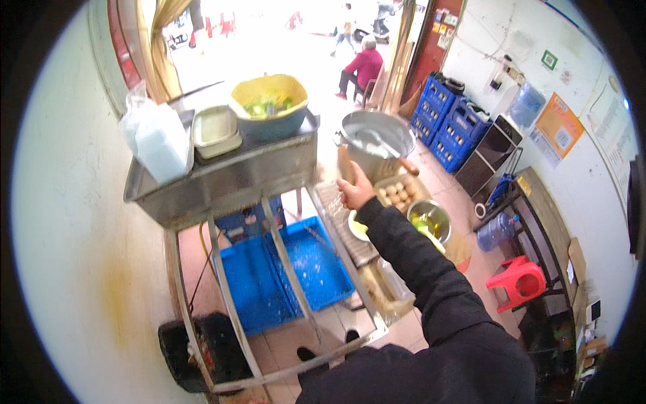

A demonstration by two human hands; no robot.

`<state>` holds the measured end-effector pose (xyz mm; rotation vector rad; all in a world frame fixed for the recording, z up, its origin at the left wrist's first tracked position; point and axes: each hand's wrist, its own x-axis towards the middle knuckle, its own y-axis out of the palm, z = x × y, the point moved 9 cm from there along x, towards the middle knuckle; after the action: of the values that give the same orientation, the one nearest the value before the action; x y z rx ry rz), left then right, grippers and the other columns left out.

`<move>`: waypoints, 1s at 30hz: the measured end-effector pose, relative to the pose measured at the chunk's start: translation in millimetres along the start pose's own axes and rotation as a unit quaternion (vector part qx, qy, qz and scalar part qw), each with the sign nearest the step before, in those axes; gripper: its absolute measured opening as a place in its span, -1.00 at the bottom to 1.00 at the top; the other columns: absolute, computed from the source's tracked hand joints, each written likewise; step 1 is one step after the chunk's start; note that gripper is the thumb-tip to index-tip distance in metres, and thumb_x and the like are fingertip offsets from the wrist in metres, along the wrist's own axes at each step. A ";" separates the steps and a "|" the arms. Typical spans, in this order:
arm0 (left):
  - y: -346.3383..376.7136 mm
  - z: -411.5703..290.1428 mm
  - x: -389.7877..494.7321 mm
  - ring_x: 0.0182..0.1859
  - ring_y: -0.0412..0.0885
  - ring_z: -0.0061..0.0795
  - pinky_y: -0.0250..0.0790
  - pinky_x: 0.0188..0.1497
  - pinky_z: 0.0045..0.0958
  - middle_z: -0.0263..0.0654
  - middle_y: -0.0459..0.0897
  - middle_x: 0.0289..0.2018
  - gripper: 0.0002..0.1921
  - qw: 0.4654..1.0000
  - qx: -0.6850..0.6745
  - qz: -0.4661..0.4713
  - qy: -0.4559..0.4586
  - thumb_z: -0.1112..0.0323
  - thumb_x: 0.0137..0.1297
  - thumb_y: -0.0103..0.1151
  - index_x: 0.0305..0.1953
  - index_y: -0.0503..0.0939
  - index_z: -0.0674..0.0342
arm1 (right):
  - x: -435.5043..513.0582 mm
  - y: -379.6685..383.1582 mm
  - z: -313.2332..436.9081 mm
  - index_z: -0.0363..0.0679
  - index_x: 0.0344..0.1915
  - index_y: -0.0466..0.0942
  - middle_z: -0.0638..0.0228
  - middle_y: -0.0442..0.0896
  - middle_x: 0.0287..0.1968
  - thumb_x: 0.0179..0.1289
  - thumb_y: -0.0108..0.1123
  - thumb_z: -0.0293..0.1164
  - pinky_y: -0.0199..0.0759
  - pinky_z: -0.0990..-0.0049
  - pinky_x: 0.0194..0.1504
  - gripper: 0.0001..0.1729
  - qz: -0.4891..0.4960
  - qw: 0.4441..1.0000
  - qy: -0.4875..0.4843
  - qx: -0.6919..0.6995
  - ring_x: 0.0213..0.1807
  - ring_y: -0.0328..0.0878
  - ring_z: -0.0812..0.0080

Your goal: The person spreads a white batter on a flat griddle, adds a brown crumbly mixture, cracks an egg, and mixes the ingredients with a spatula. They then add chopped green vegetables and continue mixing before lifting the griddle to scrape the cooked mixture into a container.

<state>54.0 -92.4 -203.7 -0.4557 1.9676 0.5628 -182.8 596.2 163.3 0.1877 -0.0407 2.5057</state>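
My right hand (356,188) reaches forward with its fingers closed around a brown, wooden-looking piece (345,164), blurred and partly covered by the hand. Just beyond it stands a large metal pot (376,161) with whitish contents and a ladle (386,145) in it. Right of the wrist, brown eggs (398,194) sit in a tray. A steel bowl (444,214) holds yellow oil and a yellow-green brush (429,235). Beside the forearm, a pale bowl (357,228) with something yellow is partly hidden by the sleeve. My left hand is out of view.
A metal stand with open bars (287,257) lies before me, with blue plastic crates (313,272) beneath. Its top carries a yellow colander (242,93) of greens, pale containers (216,129) and a plastic bag (159,139). A red stool (527,283) and bottle crates (451,134) stand right.
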 end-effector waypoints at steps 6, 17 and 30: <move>-9.1 45.8 -20.1 -0.53 0.38 -0.34 0.27 -0.49 -0.34 -0.25 0.44 -0.66 -0.69 0.998 0.014 -0.064 -0.024 0.08 -0.04 -0.04 -0.65 0.45 0.21 | 141.9 -9.3 -7.9 -0.29 0.06 0.09 0.24 0.44 -0.61 -0.09 0.06 -0.40 0.25 0.56 -0.75 -0.34 -0.024 0.975 -0.049 -0.216 -0.74 0.36 0.52; -16.7 99.8 -28.4 -0.46 0.39 -0.39 0.29 -0.44 -0.36 -0.30 0.42 -0.58 -0.79 0.985 0.133 -0.106 -0.009 0.21 0.05 -0.10 -0.58 0.38 0.19 | 119.9 -6.3 -52.4 -0.39 0.04 0.05 0.16 0.43 -0.36 -0.06 0.13 -0.37 0.35 0.49 -0.58 -0.31 -0.021 0.993 0.076 0.091 -0.50 0.42 0.41; 113.3 66.5 -44.3 -0.52 0.44 -0.44 0.34 -0.47 -0.42 -0.37 0.45 -0.60 -0.71 0.970 0.222 0.033 0.097 0.05 0.09 -0.06 -0.59 0.36 0.12 | -270.9 -272.1 -142.2 -0.27 -0.31 0.41 0.36 0.49 -0.53 0.08 -0.01 -0.32 0.31 0.66 -0.62 -0.75 0.079 0.918 0.385 0.053 -0.63 0.38 0.62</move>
<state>60.2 41.5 -168.4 -0.1675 2.2238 0.1062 175.9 668.4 -20.6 -0.7909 0.4164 2.5654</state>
